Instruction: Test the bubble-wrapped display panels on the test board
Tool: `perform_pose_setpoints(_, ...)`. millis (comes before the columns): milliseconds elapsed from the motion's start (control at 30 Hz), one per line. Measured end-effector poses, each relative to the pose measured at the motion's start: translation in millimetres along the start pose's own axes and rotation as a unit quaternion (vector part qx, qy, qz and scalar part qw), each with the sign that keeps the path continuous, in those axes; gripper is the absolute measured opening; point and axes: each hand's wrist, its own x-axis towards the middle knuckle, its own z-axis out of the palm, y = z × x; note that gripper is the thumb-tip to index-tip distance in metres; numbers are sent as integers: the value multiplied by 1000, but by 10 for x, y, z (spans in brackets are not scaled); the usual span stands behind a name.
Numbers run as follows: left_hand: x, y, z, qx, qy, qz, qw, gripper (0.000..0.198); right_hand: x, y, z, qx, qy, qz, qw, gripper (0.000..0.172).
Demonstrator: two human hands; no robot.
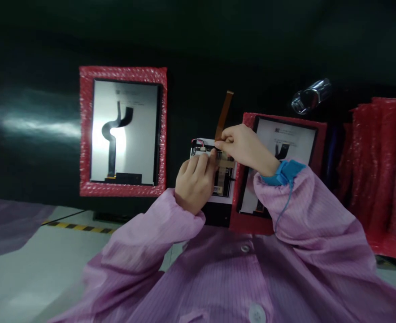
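Note:
A small device with a circuit board [222, 177] and a white edge lies in front of me, partly covered by my hands. My left hand [195, 181] rests over its left side, fingers laid side by side, the index fingertip touching near its upper edge. An orange-brown flat ribbon cable [223, 117] rises from that spot, its free end pointing away from me. Thumb and fingers of my right hand [238, 144] pinch the cable's lower end. The joint between cable and board is hidden by my fingertips. A red and black wire pair [198, 141] loops at the device's top left corner.
On the left, a display panel [133, 148] with a dark ribbon lies on a red bubble-wrap sleeve [124, 190]. A similar panel [293, 134] lies under my right forearm. Clear crumpled plastic [311, 96] sits behind it. Red bubble-wrap sleeves [379, 175] stand at right on the dark table [191, 80].

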Motion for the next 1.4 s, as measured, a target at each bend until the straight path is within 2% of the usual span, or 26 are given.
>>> perform_pose_setpoints(200,49,13,-28,40,-41,14,998,40,-76,-56,-86,40,-6,1,999,26)
perform_pose_setpoints(367,16,-35,3,47,-33,34,998,41,-498,-9,-311,-45,166,-47,984,30)
perform_pose_setpoints(500,43,-26,-12,28,-57,7,998,41,-852,154,-490,-75,205,-38,975,28)
perform_pose_setpoints(667,136,-14,-117,9,-105,-3,994,41,-902,404,-533,-157,264,29,951,30)
perform_pose_setpoints(733,185,-42,-165,6,-111,9,994,39,-883,475,-498,-173,261,56,948,32)
perform_pose_setpoints(800,265,-80,-196,-10,-94,13,995,38,-884,530,-453,-160,247,65,953,34)
perform_pose_setpoints(867,398,-106,-195,-43,-56,-13,997,38,-896,578,-415,-124,231,49,964,32)
perform_pose_setpoints(933,585,-102,-156,-70,-31,-70,995,42,-898,628,-394,-72,219,17,973,26)
perform_pose_setpoints(1000,798,-64,-90,-82,-50,-132,987,50,-877,675,-390,-12,211,-21,977,22)
perform_pose_setpoints(1100,1066,1,-3,-88,-94,-192,973,58,-816,719,-393,90,197,-73,974,32)
perform_pose_setpoints(1233,1203,-43,23,-128,-132,-227,957,57,-760,697,-349,242,153,-89,954,32)
perform_pose_setpoints(1333,1207,-172,56,-226,-131,-238,936,65,-755,657,-285,322,119,-93,935,31)
perform_pose_setpoints(1400,1207,-251,116,-364,-95,-239,895,70,-754,649,-249,347,104,-102,926,31)
